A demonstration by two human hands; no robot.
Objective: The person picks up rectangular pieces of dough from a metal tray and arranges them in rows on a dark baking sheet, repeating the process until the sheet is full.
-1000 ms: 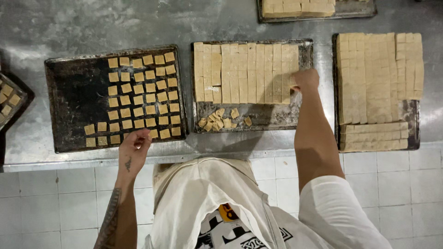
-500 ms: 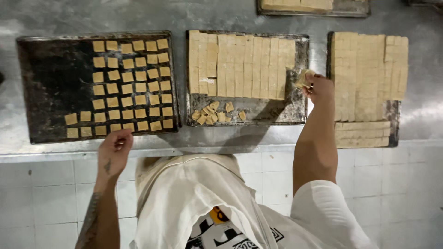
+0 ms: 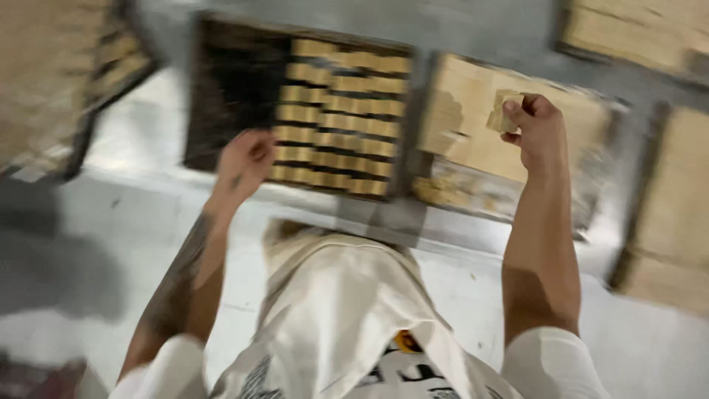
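Right hand raised over slab tray, fingertips pinched on small pale dough squares. Left hand loosely curled, empty as far as blur allows, beside dark tray of arranged pieces. Squares likely light, soft, crumbly: best gripped gently by opposite edges.

Two bare hands show: the left hand at the near edge of the dark baking tray, and the right hand, which pinches one pale dough piece. Five trays are in view, some cut off by the frame. The dark tray carries about seven rows of small tan squares; blur prevents an exact count. One person in a white shirt.
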